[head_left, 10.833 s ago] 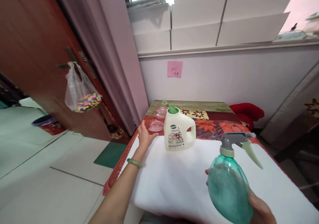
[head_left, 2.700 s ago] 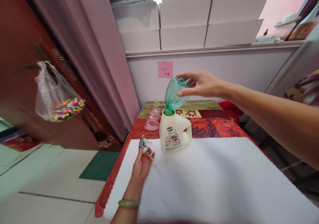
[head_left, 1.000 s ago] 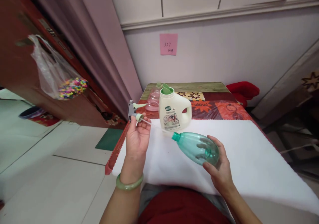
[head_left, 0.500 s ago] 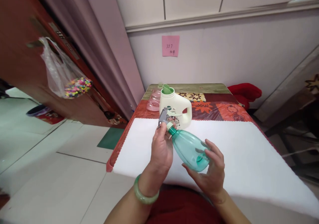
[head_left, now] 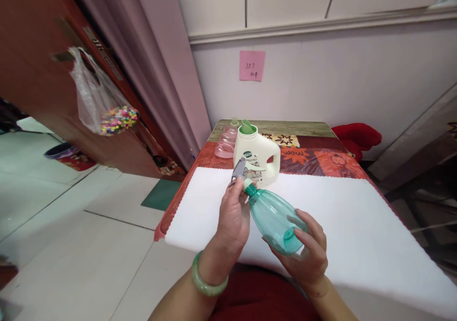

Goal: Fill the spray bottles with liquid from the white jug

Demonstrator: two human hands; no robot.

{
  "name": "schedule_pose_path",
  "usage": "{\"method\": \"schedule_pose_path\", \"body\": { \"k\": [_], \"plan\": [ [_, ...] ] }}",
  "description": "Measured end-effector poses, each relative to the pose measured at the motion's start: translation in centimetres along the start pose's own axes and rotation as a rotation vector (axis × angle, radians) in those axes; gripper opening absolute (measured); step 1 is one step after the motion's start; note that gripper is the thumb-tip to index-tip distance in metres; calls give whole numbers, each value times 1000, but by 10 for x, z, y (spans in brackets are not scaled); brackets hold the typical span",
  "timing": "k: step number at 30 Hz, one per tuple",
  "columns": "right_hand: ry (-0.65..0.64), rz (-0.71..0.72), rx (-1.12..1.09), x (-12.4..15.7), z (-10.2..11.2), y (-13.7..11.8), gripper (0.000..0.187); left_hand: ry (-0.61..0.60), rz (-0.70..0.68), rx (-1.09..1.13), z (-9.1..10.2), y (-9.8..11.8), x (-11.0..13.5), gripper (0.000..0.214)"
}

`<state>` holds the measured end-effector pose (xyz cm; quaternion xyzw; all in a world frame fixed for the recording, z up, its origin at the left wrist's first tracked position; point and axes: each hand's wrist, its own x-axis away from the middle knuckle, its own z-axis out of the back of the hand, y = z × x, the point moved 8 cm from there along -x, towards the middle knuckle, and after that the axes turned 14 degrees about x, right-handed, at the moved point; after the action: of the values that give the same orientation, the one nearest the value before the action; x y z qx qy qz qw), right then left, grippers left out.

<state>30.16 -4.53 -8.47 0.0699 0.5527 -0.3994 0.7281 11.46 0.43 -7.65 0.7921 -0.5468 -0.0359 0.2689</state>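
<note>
1. My left hand [head_left: 233,216] is closed on the spray head [head_left: 244,171], fingers pinching it at the neck of the bottle [head_left: 274,218].
2. My right hand [head_left: 307,259] cups the bottle's base, fingers curled round it.
3. The bottle tilts above the near edge of the towel [head_left: 357,216], neck toward the jug [head_left: 257,152] at the far edge.

A see-through teal bottle [head_left: 274,218] lies tilted above the white cloth, neck up and away. A grey-and-green spray head [head_left: 243,171] sits at its neck.
</note>
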Motion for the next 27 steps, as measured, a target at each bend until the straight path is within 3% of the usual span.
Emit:
{"method": "schedule_pose_path", "body": {
  "k": [9,14,17,20,24,27],
  "plan": [
    [-67,151,133,3,3,-10,57,-13,-39,26,0,0,7,17],
    [-73,150,142,-2,2,-10,60,-49,-33,10,-2,1,5,16],
    [-54,87,101,-5,-1,-10,71,-68,-45,5,-4,3,5,18],
    [-89,-223,-95,-8,-7,2,86,-110,-54,-10,-8,5,7,22],
    [-358,-992,-725,9,-42,16,71,-221,-52,-58,-17,8,10,27],
    [-620,-1497,-1154,25,-60,-8,75,-255,-40,-74,-19,9,11,29]
  ]
}}
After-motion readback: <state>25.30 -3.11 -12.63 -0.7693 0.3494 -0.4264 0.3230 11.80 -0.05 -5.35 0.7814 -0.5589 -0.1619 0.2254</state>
